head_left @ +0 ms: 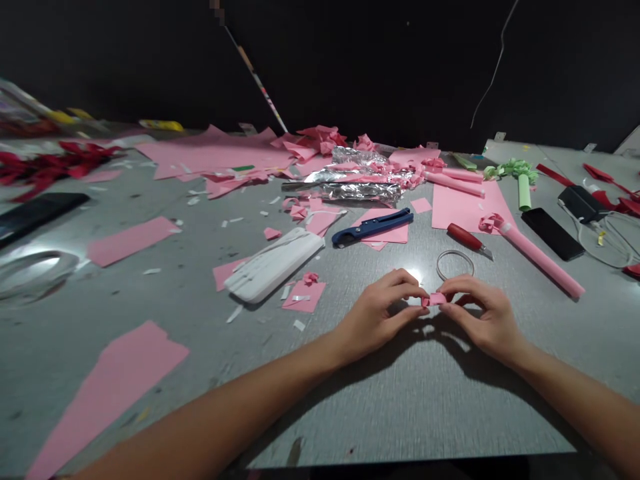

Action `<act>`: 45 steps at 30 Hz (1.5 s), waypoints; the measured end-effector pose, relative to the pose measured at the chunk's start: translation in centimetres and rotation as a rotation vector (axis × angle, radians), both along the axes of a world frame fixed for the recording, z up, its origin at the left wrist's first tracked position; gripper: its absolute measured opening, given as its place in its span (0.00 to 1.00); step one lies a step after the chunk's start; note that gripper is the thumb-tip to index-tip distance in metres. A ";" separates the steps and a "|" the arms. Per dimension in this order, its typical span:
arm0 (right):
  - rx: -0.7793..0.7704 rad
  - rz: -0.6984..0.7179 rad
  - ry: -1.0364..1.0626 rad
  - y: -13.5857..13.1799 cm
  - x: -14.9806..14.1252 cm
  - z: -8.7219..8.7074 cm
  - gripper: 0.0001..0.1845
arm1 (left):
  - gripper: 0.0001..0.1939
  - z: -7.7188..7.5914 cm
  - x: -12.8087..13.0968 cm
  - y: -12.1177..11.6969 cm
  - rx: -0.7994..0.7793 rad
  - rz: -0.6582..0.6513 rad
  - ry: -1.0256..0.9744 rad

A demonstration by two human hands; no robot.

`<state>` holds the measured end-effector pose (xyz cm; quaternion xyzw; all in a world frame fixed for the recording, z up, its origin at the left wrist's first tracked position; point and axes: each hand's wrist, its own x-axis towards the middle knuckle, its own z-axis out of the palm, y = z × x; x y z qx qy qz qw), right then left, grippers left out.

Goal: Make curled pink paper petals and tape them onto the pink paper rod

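A small folded piece of pink paper (pixel 434 299) is held between my two hands, just above the grey table. My left hand (pixel 390 303) pinches its left end between thumb and fingers. At the right end, my right hand (pixel 480 310) grips it in the same way. Just beyond the hands lies a metal ring (pixel 456 253), with a red-handled craft knife (pixel 467 239) behind it. A blue cutting tool (pixel 373 227) rests on pink paper farther back. To the left of my left hand, a pink scrap (pixel 311 298) carries a small crumpled pink piece.
A white, block-shaped object (pixel 275 265) lies left of centre. Foil-wrapped items (pixel 360 187) and crumpled pink paper fill the back. A pink tube (pixel 543 260), a black phone (pixel 552 233) and a black box with white cable (pixel 583 203) lie right. Pink sheets (pixel 113 390) lie left.
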<state>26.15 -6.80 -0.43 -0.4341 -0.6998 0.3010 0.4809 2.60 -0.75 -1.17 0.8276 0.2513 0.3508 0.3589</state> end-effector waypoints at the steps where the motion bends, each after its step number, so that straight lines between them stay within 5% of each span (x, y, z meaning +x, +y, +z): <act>1: -0.051 0.008 0.019 0.0 0.0 0.0 0.05 | 0.07 0.1 0.0 -0.1 -0.012 0.001 -0.008; 6: -0.178 0.090 0.044 0.1 0.1 0.0 0.02 | 0.11 0.5 0.0 -0.2 -0.078 0.040 -0.077; 11: -0.091 0.269 -0.101 0.1 0.1 -0.2 0.04 | 0.12 0.3 0.1 0.2 -0.188 0.118 -0.092; 19: 0.049 0.217 -0.104 0.3 0.6 -0.2 0.16 | 0.12 0.8 0.1 -0.2 -0.173 0.102 -0.065; 24: 0.109 0.351 -0.189 -0.3 -0.2 -0.9 0.08 | 0.15 0.4 0.5 -0.5 -0.301 0.091 -0.088; 30: 0.487 0.250 -0.461 -0.4 -0.1 -0.2 0.14 | 0.14 -1.0 1.0 -0.1 -0.714 0.226 -0.235; 37: 0.596 0.262 -0.527 -0.7 -0.2 0.3 0.13 | 0.15 -0.1 0.7 0.7 -0.712 0.155 -0.188; 45: 0.712 0.130 -0.430 -0.9 0.7 0.5 0.17 | 0.18 0.4 0.7 0.4 -0.621 0.327 -0.183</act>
